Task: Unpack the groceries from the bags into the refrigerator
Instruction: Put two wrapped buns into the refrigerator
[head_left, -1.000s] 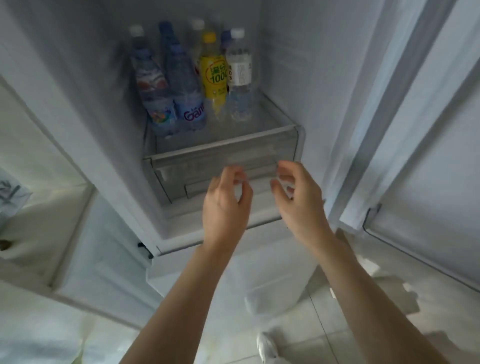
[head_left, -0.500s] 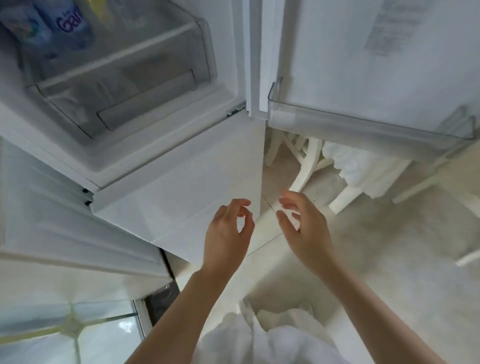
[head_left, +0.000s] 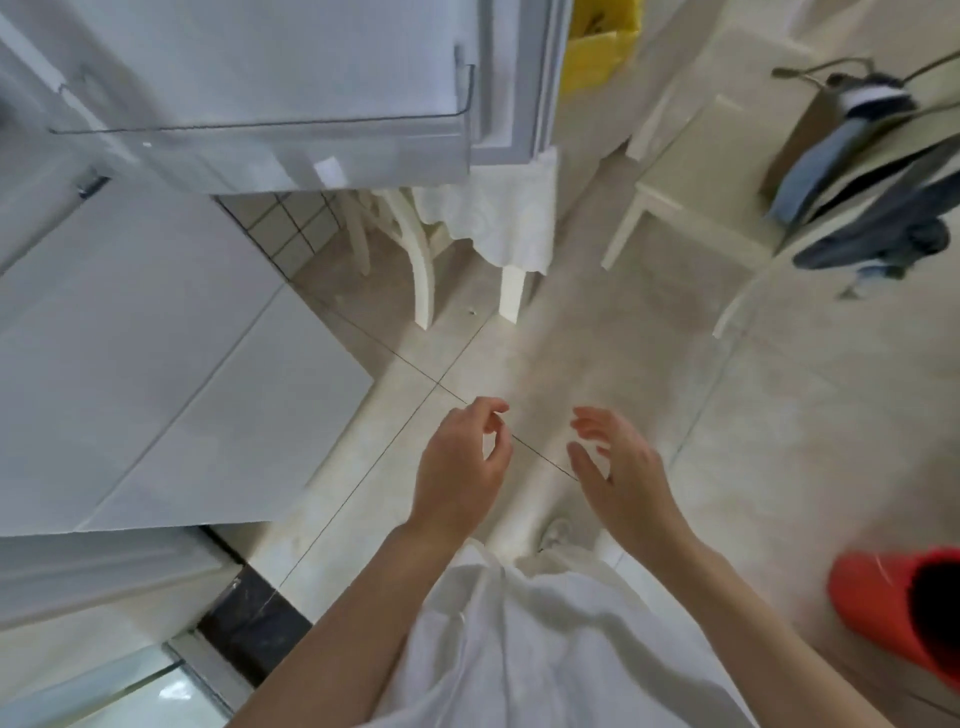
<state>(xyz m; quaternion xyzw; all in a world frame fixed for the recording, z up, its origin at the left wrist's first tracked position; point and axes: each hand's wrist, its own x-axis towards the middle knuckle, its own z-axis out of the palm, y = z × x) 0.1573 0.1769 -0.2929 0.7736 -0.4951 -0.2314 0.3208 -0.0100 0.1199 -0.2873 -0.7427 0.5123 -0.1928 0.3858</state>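
Observation:
My left hand (head_left: 462, 467) and my right hand (head_left: 618, 473) hover side by side over the tiled floor, fingers loosely curled, holding nothing. The white refrigerator (head_left: 156, 353) fills the left side, its lower door panel shut. The open fridge door (head_left: 291, 67) with a clear door shelf (head_left: 260, 150) hangs at the top. A red bag or bucket (head_left: 898, 608) sits at the right edge, partly cut off. A yellow bag (head_left: 597, 47) shows at the top behind the door. No grocery item is in either hand.
A white chair (head_left: 415, 254) with a white cloth (head_left: 498, 218) stands beyond the fridge door. A cream stool (head_left: 691, 182) stands at upper right, with dark clothing (head_left: 878, 228) and a brown paper bag (head_left: 800, 140) beside it. My white garment covers the bottom.
The view has swung away from the fridge shelf with bottles, down and right to the floor. Both hands stay empty in front of me, now over the tiles.

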